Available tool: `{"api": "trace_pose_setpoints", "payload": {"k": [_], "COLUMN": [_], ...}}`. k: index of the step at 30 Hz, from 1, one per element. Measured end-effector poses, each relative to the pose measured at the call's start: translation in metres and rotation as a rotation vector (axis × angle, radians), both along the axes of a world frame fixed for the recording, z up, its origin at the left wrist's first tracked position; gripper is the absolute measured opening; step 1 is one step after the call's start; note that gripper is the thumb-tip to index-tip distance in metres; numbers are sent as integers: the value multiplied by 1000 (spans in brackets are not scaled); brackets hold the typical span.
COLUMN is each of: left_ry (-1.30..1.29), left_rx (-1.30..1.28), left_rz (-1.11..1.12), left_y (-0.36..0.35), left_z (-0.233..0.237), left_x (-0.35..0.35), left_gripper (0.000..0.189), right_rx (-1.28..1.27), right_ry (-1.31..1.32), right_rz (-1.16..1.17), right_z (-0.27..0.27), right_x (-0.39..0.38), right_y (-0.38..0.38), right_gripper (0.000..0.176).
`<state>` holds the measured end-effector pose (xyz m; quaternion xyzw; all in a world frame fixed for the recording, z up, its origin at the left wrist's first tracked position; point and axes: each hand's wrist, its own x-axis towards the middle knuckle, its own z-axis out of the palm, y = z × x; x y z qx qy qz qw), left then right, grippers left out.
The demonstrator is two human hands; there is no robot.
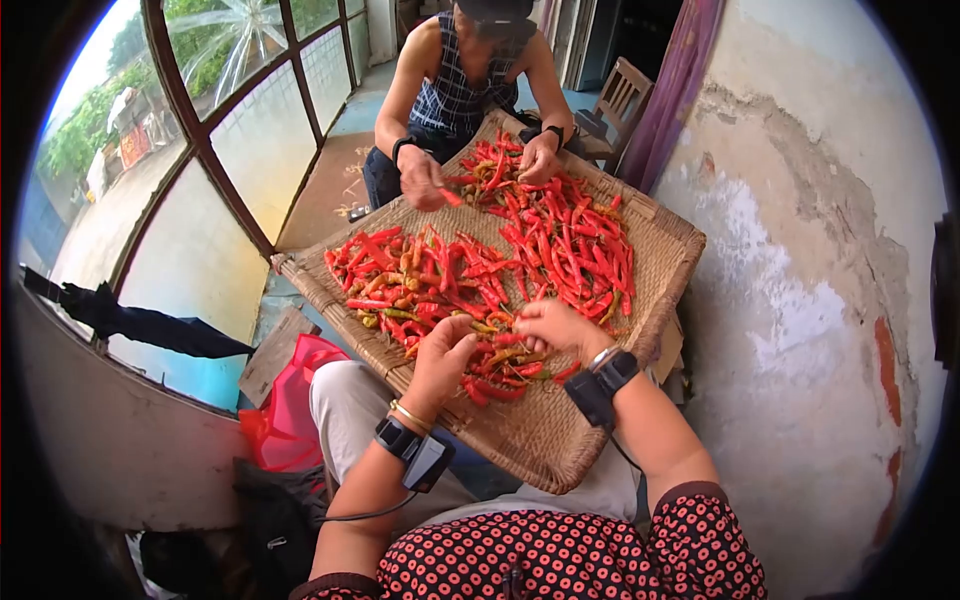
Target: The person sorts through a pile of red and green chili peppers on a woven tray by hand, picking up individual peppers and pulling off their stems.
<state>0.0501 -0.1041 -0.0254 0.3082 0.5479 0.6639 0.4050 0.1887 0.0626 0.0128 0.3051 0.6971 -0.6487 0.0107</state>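
Observation:
Red chili peppers (575, 245), with some brownish and green ones among them, lie heaped on a wide woven tray (545, 440) before me. My left hand (443, 362) is over the near edge of the heap, fingers curled and thumb bent toward them. To its right, my right hand (557, 328) is closed in a pinch low over the peppers, fingertips pointing left. A few chilies lie between and below the two hands. What the fingers of either hand hold is too small and hidden to make out.
Across the tray sits another person (470, 85), one hand holding a red chili and the other at the heap. A wooden chair (620, 105) stands behind. Left are a dark folded umbrella (170, 328), a pink bag (295, 410) and framed windows; right, a peeling wall (790, 250).

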Motion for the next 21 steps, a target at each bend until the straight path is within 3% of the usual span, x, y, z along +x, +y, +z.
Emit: {"api": "trace_pose_setpoints", "payload": {"k": [2, 4, 6, 8, 10, 12, 14, 21], "left_ry": [17, -84, -136, -184, -194, -190, -185, -69], "left_rx": [55, 79, 49, 79, 73, 59, 16, -61], "left_rz": [81, 90, 57, 54, 26, -27, -22, -9], "left_y": [-1, -3, -8, -7, -7, -5, -4, 0], "left_z": [4, 8, 15, 14, 13, 9, 9, 9], "left_x": [1, -1, -2, -4, -6, -10, -8, -3], "left_gripper": [26, 26, 24, 22, 22, 19, 18, 15], "right_rx": [-112, -214, -97, -7, 63, 139, 692, 750], "right_ry": [285, 657, 519, 336, 3, -39, 51, -69], "right_rz": [-180, -538, -708, -602, -102, -23, 166, 179], "right_z": [10, 7, 2, -6, -14, -25, -45, -36], "right_x": [-7, -22, -25, -25, -27, -31, -31, -25], "right_y": [15, 29, 35, 21, 0, -15, -20, -39], "right_gripper": [16, 27, 40, 41, 34, 29, 30, 34]}}
